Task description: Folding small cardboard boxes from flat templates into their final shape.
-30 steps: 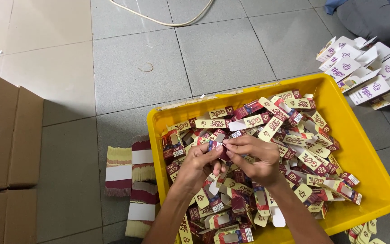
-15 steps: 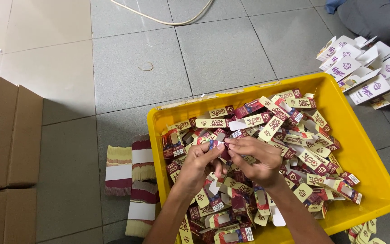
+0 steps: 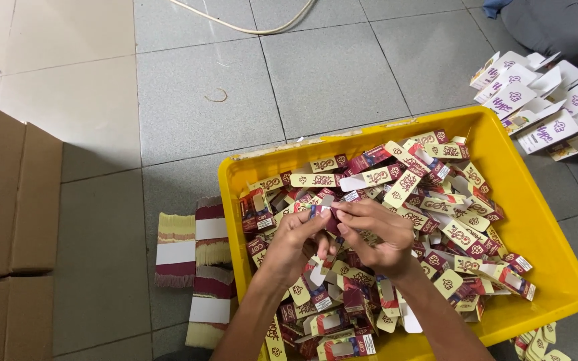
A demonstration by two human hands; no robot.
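Small maroon-and-cream carton (image 3: 326, 215), the piece in hand, sits pinched between both hands just above the heap in the yellow bin (image 3: 536, 227), near the middle of the bin and toward its far-left wall.

Going left to right: brown cardboard boxes (image 3: 11, 200) stand along the left edge of the tiled floor (image 3: 202, 127). Beside them, close against the bin's left wall, lie banded stacks of flat carton blanks (image 3: 195, 267), striped cream and maroon with white paper bands around them. A thin rubber band (image 3: 217, 97) lies alone on the tiles farther up, and a pale cable (image 3: 249, 27) curves along the top edge.

Next comes the yellow bin, a wide plastic tub filled nearly to its rim with a loose heap of folded small cartons (image 3: 436, 200), maroon and cream, lying at every angle. The left hand (image 3: 292, 241) closes its fingertips on the carton's left side; the right hand (image 3: 376, 230) grips the carton from the right, fingers curled narrow around it. Both forearms reach in over the bin's near edge.

Right of the bin, at the floor's upper right corner, a pile of white-and-purple cartons (image 3: 536, 100) lies fanned out, and a grey bundle of cloth (image 3: 556, 27) sits just beyond it.
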